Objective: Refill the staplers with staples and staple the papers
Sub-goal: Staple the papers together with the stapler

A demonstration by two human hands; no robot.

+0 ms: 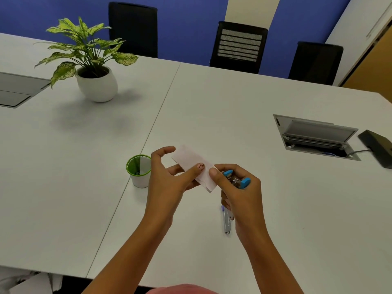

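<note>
Above a white surface, two bare hands at work on a small slip of pale paper. Left hand pinching the paper between thumb and fingers, index finger lifted free above it. Right hand wrapped around a blue stapler, thumb pressed against the paper's near edge, remaining fingers curled tight on the tool; stapler's front end just beside the paper, contact hard to tell. On the surface below the right hand, partly hidden by it, a second stapler, silver metal with a purple tip. Left of the hands, a green-rimmed white cup with a slip inside. Farther back: a potted plant, an open cable box, three black chairs.
</note>
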